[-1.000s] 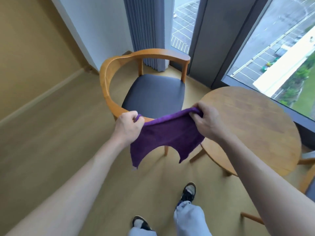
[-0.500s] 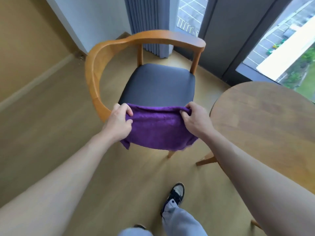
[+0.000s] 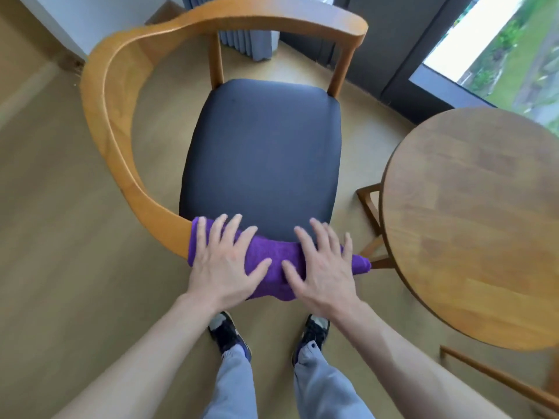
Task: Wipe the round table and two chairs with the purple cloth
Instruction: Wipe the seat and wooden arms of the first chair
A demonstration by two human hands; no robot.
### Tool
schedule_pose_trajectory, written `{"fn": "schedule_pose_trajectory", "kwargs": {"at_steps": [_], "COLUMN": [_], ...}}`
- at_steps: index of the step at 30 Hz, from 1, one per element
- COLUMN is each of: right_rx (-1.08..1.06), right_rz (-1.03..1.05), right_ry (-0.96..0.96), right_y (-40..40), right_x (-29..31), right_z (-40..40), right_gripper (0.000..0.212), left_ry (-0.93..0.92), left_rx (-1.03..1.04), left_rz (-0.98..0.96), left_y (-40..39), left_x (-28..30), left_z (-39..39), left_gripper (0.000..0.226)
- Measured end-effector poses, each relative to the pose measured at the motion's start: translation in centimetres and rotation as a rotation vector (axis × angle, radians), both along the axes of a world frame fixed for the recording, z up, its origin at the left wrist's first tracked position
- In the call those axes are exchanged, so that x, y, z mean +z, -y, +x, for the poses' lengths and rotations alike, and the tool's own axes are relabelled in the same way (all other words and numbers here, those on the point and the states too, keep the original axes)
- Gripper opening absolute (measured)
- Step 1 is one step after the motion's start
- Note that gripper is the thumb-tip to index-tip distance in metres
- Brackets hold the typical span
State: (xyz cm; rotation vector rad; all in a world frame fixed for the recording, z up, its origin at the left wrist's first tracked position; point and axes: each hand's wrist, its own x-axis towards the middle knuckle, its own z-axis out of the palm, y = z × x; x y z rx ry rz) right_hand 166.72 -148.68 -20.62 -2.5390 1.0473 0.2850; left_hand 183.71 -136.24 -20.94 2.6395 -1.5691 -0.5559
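The purple cloth (image 3: 273, 261) lies folded over the front edge of the chair's dark seat (image 3: 263, 152). My left hand (image 3: 225, 263) presses flat on the cloth's left half, fingers spread and straight. My right hand (image 3: 323, 269) presses flat on its right half, fingers also spread. The chair has a curved wooden armrest and back rail (image 3: 112, 116) that wraps round the seat. The round wooden table (image 3: 475, 225) stands just right of the chair. A wooden bar of a second chair (image 3: 496, 379) shows at the bottom right.
A table leg (image 3: 367, 207) stands between the chair and the table top. Grey curtains (image 3: 245, 43) and a dark window frame (image 3: 393, 55) lie behind the chair. My shoes (image 3: 227, 334) stand on the wooden floor below the seat's front edge.
Both hands have lowered the cloth onto the seat's front edge and let go of their grip, now lying flat on it. My head has moved closer over the chair.
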Motion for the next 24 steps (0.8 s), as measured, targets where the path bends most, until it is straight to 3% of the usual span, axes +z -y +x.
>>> {"fn": "schedule_pose_trajectory", "kwargs": {"at_steps": [3,12,17,24], "right_rx": [0.052,-0.05,0.008,0.041], "right_rz": [-0.046,-0.24,-0.17,0.045], "right_ry": [-0.063,0.005,-0.012,-0.113], "right_y": [-0.5,-1.5,-0.6,2.6], "right_x": [-0.6,-1.5,-0.9,-1.2], "right_z": [-0.4,2.8,5.5,7.5], "right_gripper": [0.07,0.031,0.034,0.045], "left_ry": [0.042,0.08,-0.039,-0.199], "left_rx": [-0.107,-0.346,-0.446,-0.331], "left_rz": [-0.028,-0.116,0.033,0.089], "left_y": [-1.0,1.2,4.9,7.1], "left_x": [-0.7,-0.8,-0.8,-1.7], "left_z": [2.3,4.1,5.6,6.6], "left_gripper": [0.07,0.043,0.046,0.042]}}
